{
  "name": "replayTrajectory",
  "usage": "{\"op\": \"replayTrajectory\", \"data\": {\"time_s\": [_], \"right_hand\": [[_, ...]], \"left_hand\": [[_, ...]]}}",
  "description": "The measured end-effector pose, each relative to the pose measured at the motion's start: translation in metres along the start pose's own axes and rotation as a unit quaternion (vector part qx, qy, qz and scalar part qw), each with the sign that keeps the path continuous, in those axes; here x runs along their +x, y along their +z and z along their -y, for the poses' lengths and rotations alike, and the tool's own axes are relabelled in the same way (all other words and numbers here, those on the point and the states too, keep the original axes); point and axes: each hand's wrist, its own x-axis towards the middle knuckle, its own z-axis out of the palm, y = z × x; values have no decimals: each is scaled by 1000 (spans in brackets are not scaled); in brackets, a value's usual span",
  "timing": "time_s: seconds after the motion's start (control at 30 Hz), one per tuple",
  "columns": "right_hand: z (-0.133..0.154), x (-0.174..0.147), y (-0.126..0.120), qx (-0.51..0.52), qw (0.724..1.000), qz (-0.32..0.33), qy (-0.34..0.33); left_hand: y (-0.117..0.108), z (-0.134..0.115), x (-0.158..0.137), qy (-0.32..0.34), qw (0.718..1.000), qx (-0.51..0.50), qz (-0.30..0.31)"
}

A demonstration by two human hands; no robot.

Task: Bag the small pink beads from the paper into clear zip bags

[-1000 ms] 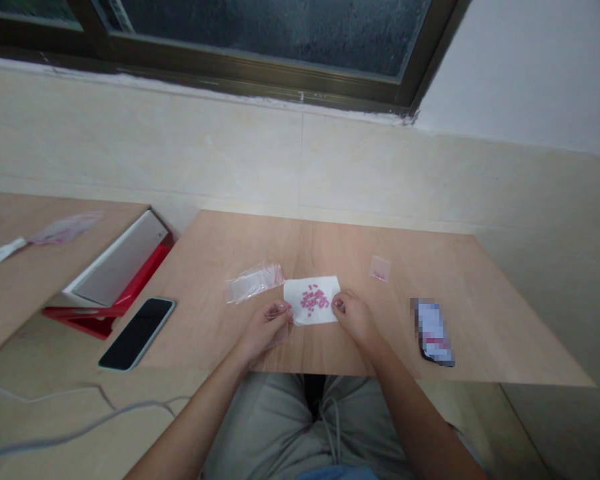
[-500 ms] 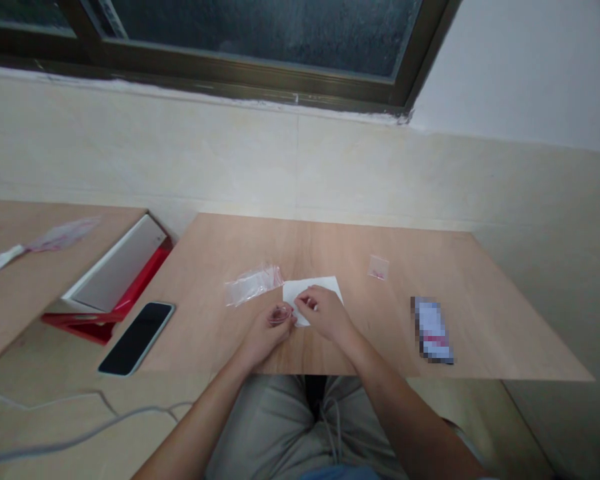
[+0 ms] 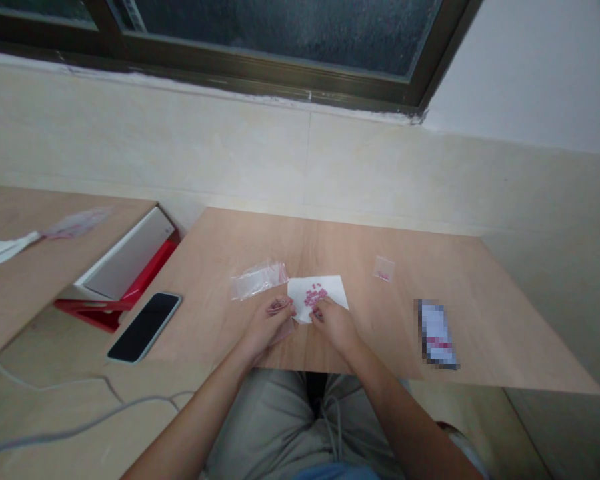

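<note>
while the white paper sheet point(image 3: 325, 292) is lying flat near the front middle of the wooden table point(image 3: 480, 320), a small heap of pink beads point(image 3: 314, 295) is resting on it, and both hands are working at its near edge. the right hand point(image 3: 334, 323) is touching the sheet's front edge, its fingertips pinched narrow right beside the beads, though whether a bead is caught between them is too small to tell. the left hand point(image 3: 269, 325) is sitting just left of the sheet, its fingers curled closed around a small clear bag point(image 3: 282, 311) with something pinkish at its mouth. a larger clear plastic bag point(image 3: 258, 279) is lying just beyond the left hand, touching the sheet's left corner. a tiny clear packet point(image 3: 383, 269) is lying apart to the right, and a blurred card-like item point(image 3: 437, 335) is lying further right near the table's front. off the table's left edge, a dark phone point(image 3: 144, 327) is lying face up, near a red and white box point(image 3: 123, 270).
</note>
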Motion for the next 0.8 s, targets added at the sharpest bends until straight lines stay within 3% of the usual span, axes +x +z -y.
{"op": "replayTrajectory", "data": {"time_s": [0.13, 0.23, 0.3, 0.4, 0.47, 0.6, 0.8], "right_hand": [[3, 9, -9, 117, 993, -32, -3], [16, 18, -24, 291, 949, -117, 36], [30, 21, -35, 342, 928, -140, 41], [46, 22, -44, 302, 951, -59, -39], [47, 21, -44, 271, 960, -39, -58], [22, 18, -34, 264, 960, -93, 20], [-14, 2, -16, 94, 994, -37, 33]], "left_hand": [[1, -1, 0, 5, 1000, 17, 12], [3, 0, -1, 9, 999, 41, 20], [4, 0, -2, 9, 999, 47, 27], [4, -2, -3, 15, 998, 43, 53], [4, -4, -3, 22, 998, 39, 52], [4, -8, -4, 9, 999, 25, 26], [4, -7, -4, -34, 998, -45, 9]]}}
